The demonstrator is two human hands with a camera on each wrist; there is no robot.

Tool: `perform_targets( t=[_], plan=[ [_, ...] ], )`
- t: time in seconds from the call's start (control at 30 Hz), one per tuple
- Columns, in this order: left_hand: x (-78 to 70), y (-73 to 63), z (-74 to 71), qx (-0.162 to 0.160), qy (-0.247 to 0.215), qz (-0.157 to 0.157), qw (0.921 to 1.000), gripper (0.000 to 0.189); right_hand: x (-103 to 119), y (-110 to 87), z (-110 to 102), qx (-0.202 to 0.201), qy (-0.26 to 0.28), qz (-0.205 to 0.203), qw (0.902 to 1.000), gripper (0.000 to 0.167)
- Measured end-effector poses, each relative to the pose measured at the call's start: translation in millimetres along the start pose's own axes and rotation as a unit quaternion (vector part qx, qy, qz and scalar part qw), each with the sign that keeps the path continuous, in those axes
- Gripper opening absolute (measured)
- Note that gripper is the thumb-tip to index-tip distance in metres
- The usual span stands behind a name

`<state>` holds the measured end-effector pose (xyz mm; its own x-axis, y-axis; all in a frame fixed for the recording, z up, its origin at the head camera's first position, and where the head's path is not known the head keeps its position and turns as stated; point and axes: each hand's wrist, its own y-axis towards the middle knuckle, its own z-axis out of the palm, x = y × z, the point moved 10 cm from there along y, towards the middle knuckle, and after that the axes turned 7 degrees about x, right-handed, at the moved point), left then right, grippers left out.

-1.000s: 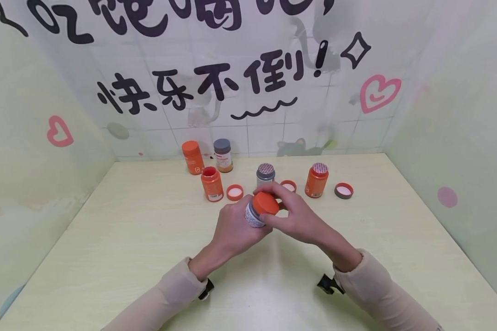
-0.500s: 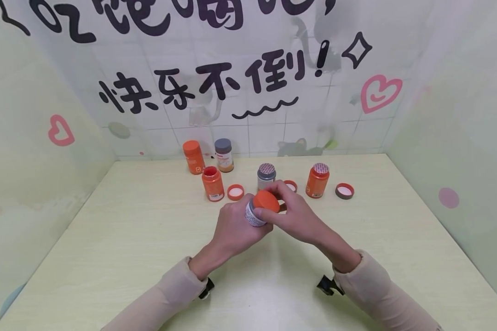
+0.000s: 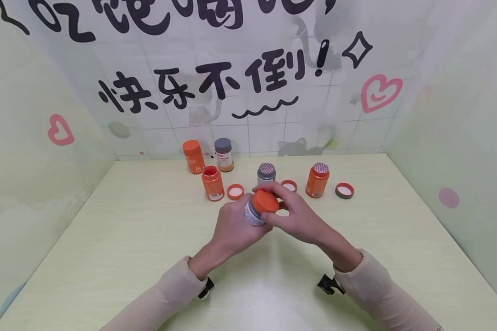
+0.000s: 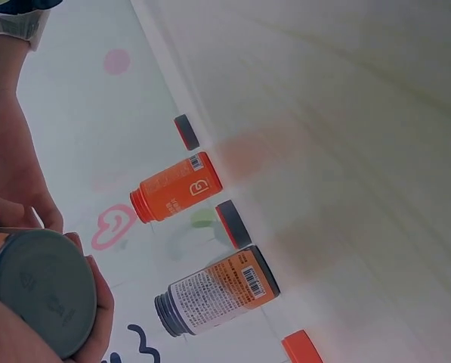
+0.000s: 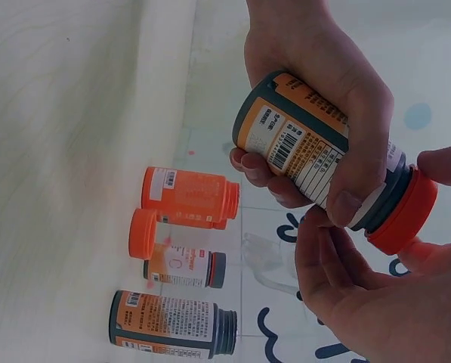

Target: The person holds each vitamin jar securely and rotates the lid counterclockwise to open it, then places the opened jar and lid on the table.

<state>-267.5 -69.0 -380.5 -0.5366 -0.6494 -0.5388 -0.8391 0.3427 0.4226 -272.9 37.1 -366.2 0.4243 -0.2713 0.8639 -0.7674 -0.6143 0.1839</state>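
Bathed in soft light, with pale sheen on the worktop (image 3: 269, 294) and faint shadows under the sleeves (image 3: 165, 292); dimmer and hazier in both wrist views, with blurred orange reflections in the left.

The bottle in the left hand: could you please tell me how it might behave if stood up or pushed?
The bottle would probably stand steadily, as its base looks flat and broad. Laid down and pushed, it would likely roll, since its sides are round. It seems stiff: no dent shows where the left hand grips it.
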Motion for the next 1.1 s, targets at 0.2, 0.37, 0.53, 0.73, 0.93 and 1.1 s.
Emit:
perform_targets(
  t=[0.2,0.37,0.53,0.73,0.93,1.1],
  plan=[
    [-0.1,0.0,0.1,0.001,-0.001,-0.001,1.0,0.036,1.2,0.0,2.9,0.016,0.009,0.004,0.9998,0.06],
    [0.3,0.7,-0.2,-0.003,-0.005,0.001,1.0,0.031,-3.8,0.3,-3.6,-0.024,0.001,0.035,0.9991,0.055],
    [1.3,1.5,1.1,-0.002,-0.004,-0.003,1.0,0.03,-10.6,-1.2,-9.4,-0.056,-0.008,0.066,0.9962,0.044],
    [1.4,1.3,1.3,-0.001,-0.003,-0.007,1.0,0.03,-12.4,-1.0,-9.0,-0.056,-0.009,0.066,0.9962,0.041],
    [2.0,0.6,1.2,0.002,-0.002,-0.01,0.9999,0.031,-5.1,0.4,-6.9,-0.04,-0.006,0.031,0.9987,0.04],
    [1.9,0.4,0.9,0.002,-0.003,-0.01,0.9999,0.033,-1.4,0.8,-3.6,-0.018,0.001,0.009,0.9998,0.046]
  ],
)
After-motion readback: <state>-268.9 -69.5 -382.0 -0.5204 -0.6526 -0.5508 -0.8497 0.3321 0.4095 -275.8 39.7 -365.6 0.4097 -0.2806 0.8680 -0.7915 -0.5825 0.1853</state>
